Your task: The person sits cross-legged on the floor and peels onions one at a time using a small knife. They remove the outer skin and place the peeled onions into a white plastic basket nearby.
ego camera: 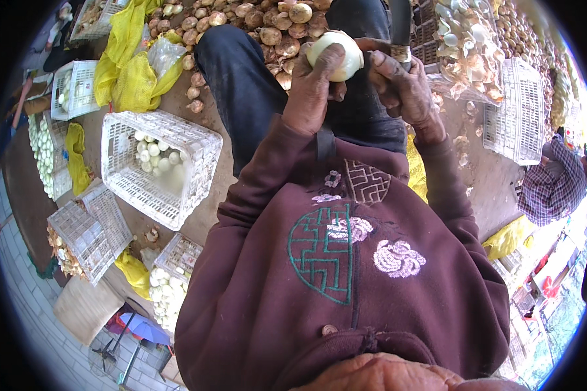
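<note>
My left hand (309,93) grips a mostly peeled white onion (348,66), with the thumb pressed across its near face. Beside it, my right hand (411,93) is closed around a knife (400,24), whose dark blade points away from me. A reddish-brown strip, perhaps onion skin, lies between the onion and the knife; I cannot tell which it is. Both hands are above my knees in dark trousers (242,73). Beyond my legs lies a heap of unpeeled onions (269,36) with dry brown skins.
On the left, a white plastic crate (203,141) holds peeled onions (151,155). Yellow mesh sacks (136,80) lie behind it. To the right stand a crate heaped with onion peels (464,54) and another white crate (516,115). A person in a checked shirt (553,188) is farther right.
</note>
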`<state>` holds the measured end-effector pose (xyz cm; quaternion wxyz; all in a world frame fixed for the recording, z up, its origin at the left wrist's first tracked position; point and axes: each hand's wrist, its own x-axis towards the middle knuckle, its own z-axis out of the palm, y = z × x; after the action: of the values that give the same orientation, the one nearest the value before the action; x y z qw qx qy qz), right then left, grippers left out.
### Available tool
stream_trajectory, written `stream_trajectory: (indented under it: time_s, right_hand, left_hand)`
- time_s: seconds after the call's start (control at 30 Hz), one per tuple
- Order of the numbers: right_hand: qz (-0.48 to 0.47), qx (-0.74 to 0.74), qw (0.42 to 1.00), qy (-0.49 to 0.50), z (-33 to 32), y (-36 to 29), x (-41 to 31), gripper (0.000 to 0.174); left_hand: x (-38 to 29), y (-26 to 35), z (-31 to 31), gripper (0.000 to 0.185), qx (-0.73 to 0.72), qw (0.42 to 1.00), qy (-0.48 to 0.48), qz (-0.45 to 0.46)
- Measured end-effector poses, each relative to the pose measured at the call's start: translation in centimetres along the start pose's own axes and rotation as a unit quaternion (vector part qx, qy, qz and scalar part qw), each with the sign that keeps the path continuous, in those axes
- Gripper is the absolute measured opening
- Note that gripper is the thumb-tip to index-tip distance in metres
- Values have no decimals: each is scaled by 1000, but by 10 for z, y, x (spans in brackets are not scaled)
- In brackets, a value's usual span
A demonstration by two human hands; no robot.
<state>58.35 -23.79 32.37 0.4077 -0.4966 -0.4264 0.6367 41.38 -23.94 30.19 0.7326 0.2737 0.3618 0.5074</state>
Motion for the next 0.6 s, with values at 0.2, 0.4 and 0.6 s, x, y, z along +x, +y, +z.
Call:
stream_trajectory:
  time_s: [0.2, 0.4, 0.6]
  right_hand:
    - [-87, -86, 991, 54, 8, 27, 12, 20]
    - [-93, -95, 989, 59, 16, 12, 11, 19]
    - [-143, -158, 976, 34, 12, 18, 19, 17]
  left_hand:
    - [-7, -1, 0, 27, 47, 998, 20, 30]
    - [-7, 1, -2, 31, 57, 998, 10, 11]
    - [-12, -1, -7, 37, 72, 997, 30, -2]
